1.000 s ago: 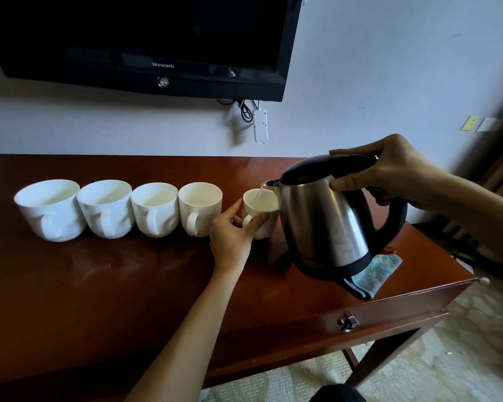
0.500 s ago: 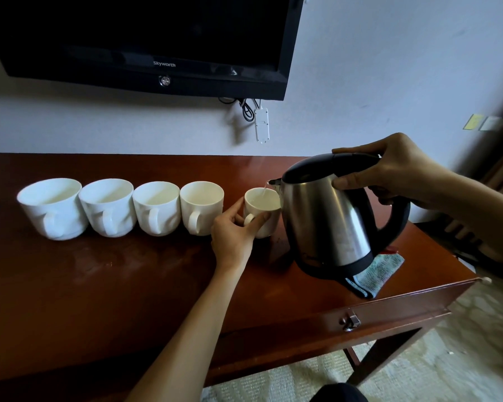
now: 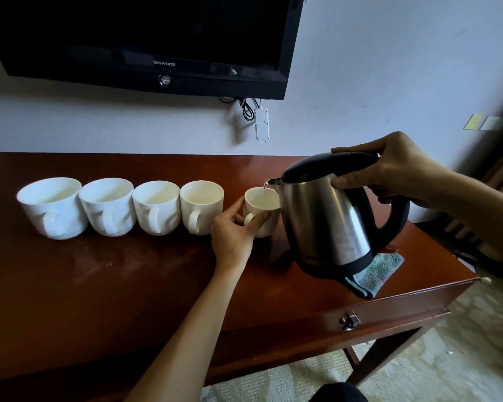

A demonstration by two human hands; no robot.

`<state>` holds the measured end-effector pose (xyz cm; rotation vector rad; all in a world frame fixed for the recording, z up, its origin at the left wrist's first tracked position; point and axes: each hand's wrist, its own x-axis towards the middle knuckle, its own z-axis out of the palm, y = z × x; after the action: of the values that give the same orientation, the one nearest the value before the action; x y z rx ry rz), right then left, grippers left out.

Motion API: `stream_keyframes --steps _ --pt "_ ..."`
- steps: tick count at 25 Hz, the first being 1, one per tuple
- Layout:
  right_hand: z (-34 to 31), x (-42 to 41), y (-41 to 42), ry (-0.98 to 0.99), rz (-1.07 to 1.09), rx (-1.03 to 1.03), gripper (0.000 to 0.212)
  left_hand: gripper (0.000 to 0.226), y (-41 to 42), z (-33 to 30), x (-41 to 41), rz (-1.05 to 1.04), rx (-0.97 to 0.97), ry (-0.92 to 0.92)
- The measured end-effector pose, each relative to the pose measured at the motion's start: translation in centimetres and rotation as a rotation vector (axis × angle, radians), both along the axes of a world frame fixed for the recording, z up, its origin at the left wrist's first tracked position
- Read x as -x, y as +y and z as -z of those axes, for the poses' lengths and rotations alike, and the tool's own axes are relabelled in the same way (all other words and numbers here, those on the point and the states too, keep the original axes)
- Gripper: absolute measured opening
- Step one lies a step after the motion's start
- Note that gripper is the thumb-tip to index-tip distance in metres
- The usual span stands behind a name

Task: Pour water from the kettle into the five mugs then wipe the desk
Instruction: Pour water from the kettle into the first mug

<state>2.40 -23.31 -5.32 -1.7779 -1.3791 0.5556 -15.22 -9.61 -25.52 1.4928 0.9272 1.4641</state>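
At the right end of the mug row, the small white ceramic mug point(image 3: 262, 211) is taking a thin stream of water from the spout of the tilted stainless steel kettle w/ black lid and handle point(image 3: 328, 216). Your right hand point(image 3: 401, 172) is wrapped round the top of the handle, thumb on the steel body and fingers over the lid, prob so the lid stays put while it's tipped. Your left hand point(image 3: 235, 232) pinches that mug btw thumb and fingers right at its handle, steadying it so the stream lands inside and it doesn't slide. The spout sits just above the rim, which keeps splashing down imo.

Left of it stand four bigger white mugs point(image 3: 108, 206) in a tight line, handles facing you, on the dark reddish wooden desk point(image 3: 128, 285). Can't tell how full they are. So 1 of 5 is under way at least.

The folded grey-blue cloth point(image 3: 375, 274) lies near the desk's right front edge, partly behind the kettle, handy for the wipe later. Black TV point(image 3: 145, 39) on the wall above.
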Motion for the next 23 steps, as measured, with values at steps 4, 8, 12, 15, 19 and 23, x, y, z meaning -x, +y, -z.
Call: stream_keyframes --steps 4,8,12,15,19,23 --pt "0.06 -0.07 0.07 -0.003 0.002 0.002 0.054 0.076 0.18 0.2 -0.03 0.021 0.0 -0.009" --pt "0.04 -0.16 0.11 -0.007 0.008 0.003 0.052 0.083 0.1 0.2 -0.06 0.032 0.01 -0.028" --pt "0.02 -0.16 0.12 -0.022 0.011 0.004 0.05 0.085 0.14 0.28 -0.1 0.038 0.016 -0.041" --pt "0.0 -0.12 0.19 -0.027 0.011 0.007 0.049 0.093 -0.01 0.07 0.02 0.036 0.019 -0.044" --pt "-0.06 -0.04 0.25 -0.017 0.011 0.008 0.05 0.096 -0.04 -0.06 0.08 0.032 0.027 -0.05" --pt "-0.06 0.04 0.24 -0.022 0.005 0.009 0.05 0.096 -0.12 -0.12 0.1 0.017 0.039 -0.027"
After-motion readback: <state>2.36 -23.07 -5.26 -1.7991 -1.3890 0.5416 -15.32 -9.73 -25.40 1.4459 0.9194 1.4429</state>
